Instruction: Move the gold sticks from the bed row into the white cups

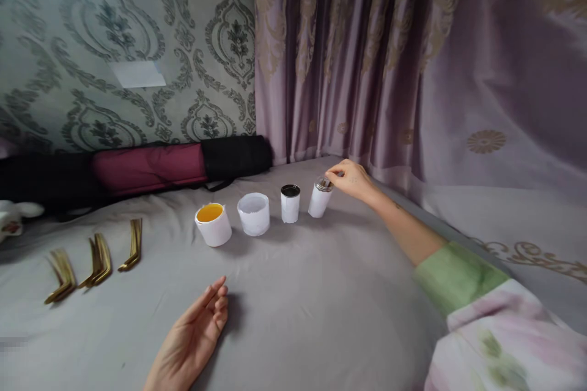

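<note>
Right hand [353, 179] at the rim of the rightmost white can [319, 203], fingertips bunched; what they grip, I can't tell! That can stands at two o'clock from the left hand [198, 333], open with fingers extended. Toward the can's nine o'clock: dark-mouthed can [290, 208], white tub [255, 220], yellow-lined tub [216, 230]. Bent gold-coloured pieces [105, 261], three clusters, at the left hand's ten, on grey sheet [312, 305].

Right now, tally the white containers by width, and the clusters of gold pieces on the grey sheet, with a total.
Wide white tubs: 2
Narrow white cans: 2
Clusters of bent gold pieces: 3 (single pieces too blurred to count)
Total: 7
</note>
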A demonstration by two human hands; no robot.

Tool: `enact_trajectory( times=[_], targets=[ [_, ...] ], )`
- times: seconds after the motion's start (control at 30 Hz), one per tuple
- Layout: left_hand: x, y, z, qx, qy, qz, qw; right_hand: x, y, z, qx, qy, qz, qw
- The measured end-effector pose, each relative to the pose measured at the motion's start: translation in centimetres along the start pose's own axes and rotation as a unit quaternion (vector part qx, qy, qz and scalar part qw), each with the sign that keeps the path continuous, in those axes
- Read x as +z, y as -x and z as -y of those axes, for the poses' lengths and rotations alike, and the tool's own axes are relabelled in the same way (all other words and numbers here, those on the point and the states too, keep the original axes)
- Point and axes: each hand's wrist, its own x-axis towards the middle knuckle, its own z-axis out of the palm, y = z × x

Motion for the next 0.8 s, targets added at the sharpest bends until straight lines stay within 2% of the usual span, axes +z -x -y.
enact_trajectory(
  times=[0.2, 0.33, 0.53, 0.8],
  targets=[
    [0.0, 0.1, 0.0, 0.000, 0.002, 0.001, 1.000, 0.1, -0.2, -1.2, 0.050, -0.045, -0.086, 0.994],
    [0.1, 0.2, -0.1, -0.001, 0.005, -0.001, 1.000, 0.9, 0.2, -2.8, 0.085, -0.099, -0.117, 0.984],
    [0.4, 0.2, -0.1, -0.005, 0.010, -0.005, 1.000, 2.9, 1.1, -4.8, 0.155, -0.139, -0.106, 0.972],
    [0.2, 0.1, -0.1, -0.001, 0.005, 0.003, 1.000, 5.6, 2.8, -5.5, 0.212, -0.150, -0.053, 0.964]
  ],
)
